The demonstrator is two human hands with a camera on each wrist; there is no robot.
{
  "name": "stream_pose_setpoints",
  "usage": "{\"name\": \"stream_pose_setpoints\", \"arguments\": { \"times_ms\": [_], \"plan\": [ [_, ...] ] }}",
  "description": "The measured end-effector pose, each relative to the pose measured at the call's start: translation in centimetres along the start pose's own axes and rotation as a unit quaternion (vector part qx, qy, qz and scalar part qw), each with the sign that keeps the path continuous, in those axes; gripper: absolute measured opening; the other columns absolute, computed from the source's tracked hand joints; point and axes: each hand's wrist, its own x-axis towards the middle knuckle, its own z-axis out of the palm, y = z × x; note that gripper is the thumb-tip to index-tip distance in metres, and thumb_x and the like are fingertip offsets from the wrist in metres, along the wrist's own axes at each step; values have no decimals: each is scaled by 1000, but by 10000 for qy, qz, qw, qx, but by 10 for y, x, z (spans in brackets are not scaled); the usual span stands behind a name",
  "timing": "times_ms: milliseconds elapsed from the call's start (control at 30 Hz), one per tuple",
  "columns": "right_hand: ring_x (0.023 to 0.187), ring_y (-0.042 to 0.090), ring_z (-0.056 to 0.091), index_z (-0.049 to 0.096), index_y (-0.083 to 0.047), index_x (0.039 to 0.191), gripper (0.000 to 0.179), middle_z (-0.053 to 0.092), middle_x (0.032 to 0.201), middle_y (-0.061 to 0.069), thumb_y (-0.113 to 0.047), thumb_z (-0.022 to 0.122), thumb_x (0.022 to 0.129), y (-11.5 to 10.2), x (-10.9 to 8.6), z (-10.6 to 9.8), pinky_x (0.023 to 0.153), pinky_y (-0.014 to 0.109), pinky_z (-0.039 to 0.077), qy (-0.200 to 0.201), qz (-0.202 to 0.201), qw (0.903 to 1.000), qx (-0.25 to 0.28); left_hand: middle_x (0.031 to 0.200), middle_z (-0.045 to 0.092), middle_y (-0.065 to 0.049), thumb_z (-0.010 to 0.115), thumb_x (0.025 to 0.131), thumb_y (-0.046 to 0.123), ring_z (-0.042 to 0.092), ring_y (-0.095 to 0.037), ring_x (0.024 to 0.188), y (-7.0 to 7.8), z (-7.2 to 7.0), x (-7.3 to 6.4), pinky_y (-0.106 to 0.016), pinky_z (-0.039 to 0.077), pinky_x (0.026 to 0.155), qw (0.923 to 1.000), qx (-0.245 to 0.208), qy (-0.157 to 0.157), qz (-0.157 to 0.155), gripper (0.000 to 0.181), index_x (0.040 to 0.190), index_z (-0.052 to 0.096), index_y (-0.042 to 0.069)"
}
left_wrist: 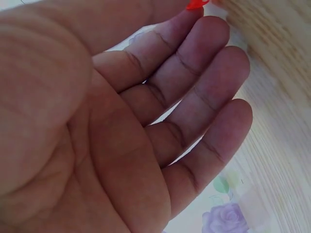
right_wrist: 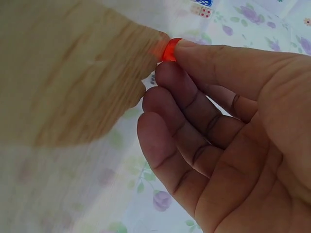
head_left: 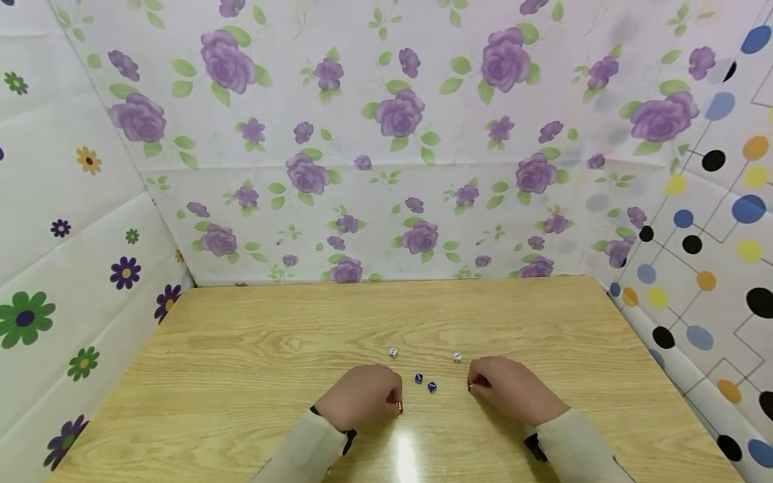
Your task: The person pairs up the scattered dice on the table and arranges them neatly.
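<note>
My left hand [head_left: 364,396] pinches a small red die [head_left: 398,406] between thumb and index finger, low over the wooden table. In the left wrist view only the edge of that red die [left_wrist: 197,4] shows, at the top. On the other side, my right hand [head_left: 513,389] holds a second red die [head_left: 471,386]. The right wrist view has this red die [right_wrist: 170,50] between thumb and index fingertip. Two dark blue dice, one farther back [head_left: 419,378] and one nearer [head_left: 431,387], lie on the table between the hands.
A white die [head_left: 393,352] lies beyond my left hand, and another white die [head_left: 457,357] just beyond my right fingers. The light wood table [head_left: 272,329] meets a floral cloth [head_left: 362,201] at its back edge. Patterned cloths hang at both sides.
</note>
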Motion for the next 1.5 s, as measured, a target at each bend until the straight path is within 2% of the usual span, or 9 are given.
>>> {"name": "stream_pose_setpoints", "arguments": {
  "times_ms": [333, 567, 833, 1067, 1300, 1500],
  "plan": [
    [72, -1, 56, 69, -24, 86, 15, 64, 82, -16, -13, 76, 94, 2, -1, 3, 66, 28, 51, -75, 23, 10000, 15, 75, 63, 16, 81, 89, 15, 52, 3, 66, 0, 1, -1, -19, 48, 65, 9999, -105, -44, 55, 15, 79, 73, 22],
    [69, -1, 53, 69, -24, 85, 15, 62, 80, -17, -16, 77, 94, -4, -4, 2, 63, 27, 48, -240, 55, 9994, 258, 77, 65, 15, 81, 90, 14, 54, 2, 67, 1, 0, -1, -20, 49, 66, 9995, -263, -53, 153, 11, 82, 75, 19],
    [68, -2, 52, 68, -26, 83, 16, 61, 78, -18, -17, 77, 94, -12, -6, 4, 63, 27, 47, -297, -217, 9985, 400, 77, 65, 15, 82, 89, 15, 54, 2, 67, 3, 0, 0, -20, 49, 66, 9992, -302, -97, 224, 12, 81, 74, 20],
    [67, -2, 52, 70, -25, 85, 14, 61, 78, -20, -19, 78, 94, -16, -8, 4, 63, 25, 46, -590, -403, 9958, 578, 73, 60, 18, 82, 88, 15, 51, 2, 65, 6, 0, 0, -19, 48, 65, 9996, -115, -159, 186, 17, 77, 71, 22],
    [66, -3, 51, 69, -28, 82, 17, 59, 76, -23, -18, 78, 93, -28, 1, 13, 64, 22, 47, -861, -685, 9912, 732, 73, 60, 19, 81, 88, 15, 51, 3, 64, 4, 3, 0, -19, 47, 64, 9995, -147, -246, 150, 17, 77, 71, 23],
    [65, -3, 51, 71, -26, 82, 16, 59, 75, -22, -15, 78, 91, -37, 6, 14, 64, 22, 48, -858, -828, 9914, 538, 74, 60, 20, 79, 87, 13, 51, 2, 64, 4, 5, 3, -19, 46, 63, 9989, -334, -304, 139, 15, 78, 72, 23]
  ]
}}
